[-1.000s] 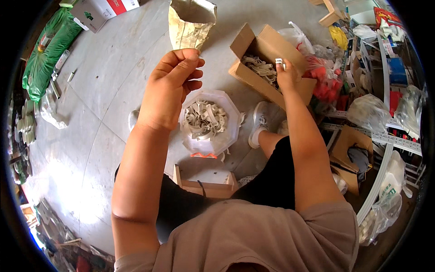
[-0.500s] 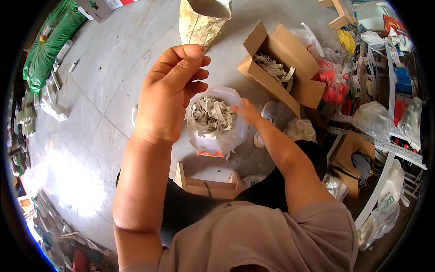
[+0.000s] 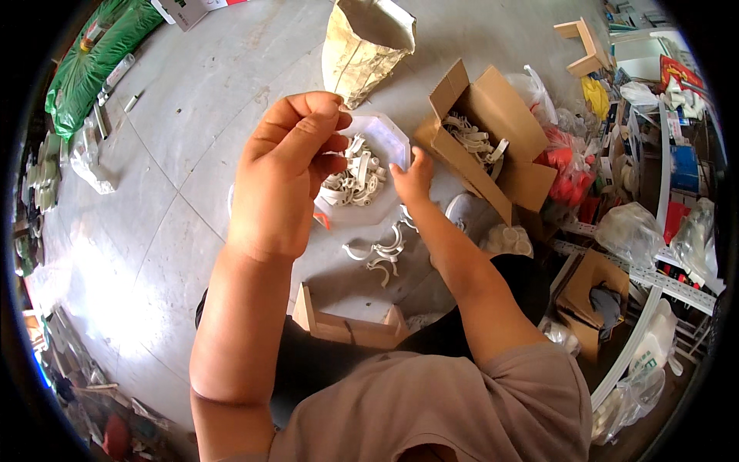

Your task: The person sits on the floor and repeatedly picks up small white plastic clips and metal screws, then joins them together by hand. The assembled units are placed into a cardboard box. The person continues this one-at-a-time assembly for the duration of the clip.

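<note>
Raised over the left side of a translucent white plastic tub is my left hand. Its thumb and forefinger are pinched together, and whatever they may hold is too small to make out. My right hand grips the tub's right wall, thumb on the inner side and fingers outside. Inside the tub lies a heap of white curved plastic clips, partly hidden by my left hand. Several more loose clips rest on the floor just in front of the tub's near side.
Beyond the tub stands an open paper sack. To its right is an open cardboard box holding similar clips. A low wooden stool sits between my legs. Bagged goods and metal shelving crowd the right side; a green sack lies far left.
The tub has shifted away from me and to the left with my right hand at its wall. Loose clips on the floor now show. My left hand keeps its pinch.
</note>
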Available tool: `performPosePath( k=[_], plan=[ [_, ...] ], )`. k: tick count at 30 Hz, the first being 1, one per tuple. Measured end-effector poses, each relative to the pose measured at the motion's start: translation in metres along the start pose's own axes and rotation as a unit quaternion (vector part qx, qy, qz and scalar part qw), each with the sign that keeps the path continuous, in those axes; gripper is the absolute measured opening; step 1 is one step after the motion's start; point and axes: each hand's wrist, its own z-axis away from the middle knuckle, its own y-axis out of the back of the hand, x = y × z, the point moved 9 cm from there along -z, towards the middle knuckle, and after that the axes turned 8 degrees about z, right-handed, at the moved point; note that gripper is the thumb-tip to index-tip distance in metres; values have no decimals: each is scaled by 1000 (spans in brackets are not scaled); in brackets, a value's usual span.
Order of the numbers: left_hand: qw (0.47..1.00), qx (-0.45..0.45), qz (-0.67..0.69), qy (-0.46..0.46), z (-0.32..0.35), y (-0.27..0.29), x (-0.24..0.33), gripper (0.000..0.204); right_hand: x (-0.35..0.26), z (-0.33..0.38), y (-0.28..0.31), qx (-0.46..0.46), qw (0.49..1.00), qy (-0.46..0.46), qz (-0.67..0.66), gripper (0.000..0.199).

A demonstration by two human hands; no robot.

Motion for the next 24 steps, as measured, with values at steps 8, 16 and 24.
performPosePath(
  k=[8,16,24],
  plan=[
    [995,51,67,-62,-12,26,24,15,-104,30,-116,-417,882,205,-80,14],
    [991,78,92,-52,-33,30,37,13,-68,62,-178,-586,768,160,202,26],
    [988,80,113,-70,-47,41,67,12,-92,4,-87,-562,809,171,-16,23]
  ],
)
